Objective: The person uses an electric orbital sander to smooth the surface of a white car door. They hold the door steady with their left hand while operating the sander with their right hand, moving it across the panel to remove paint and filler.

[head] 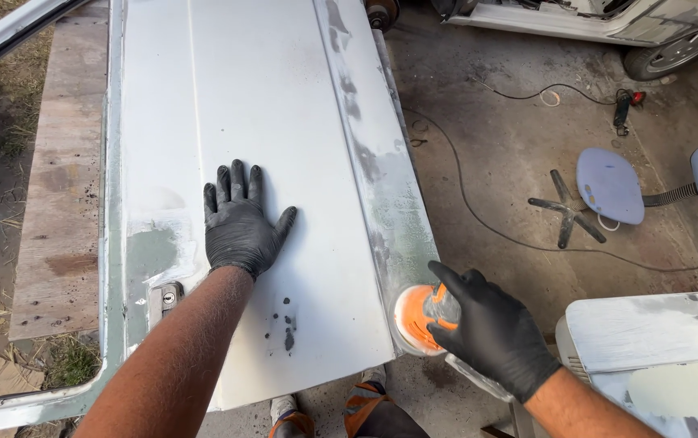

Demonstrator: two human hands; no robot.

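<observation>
Panel point(284, 105) of white-painted sheet metal lies flat as the landmark, with the black-gloved left hand point(239, 223) spread open and pressed palm-down on its middle, well clear of both long edges. Along the panel's right edge, where paint is worn to bare grey metal, the gloved right hand point(491, 332) is closed around an orange sanding tool point(418, 318) whose round pad touches the edge near the lower corner. Right of the panel, open concrete floor point(511, 154) carries a thin black cord point(466, 195) and a tipped-over pale stool point(608, 186), well apart from the edge.
</observation>
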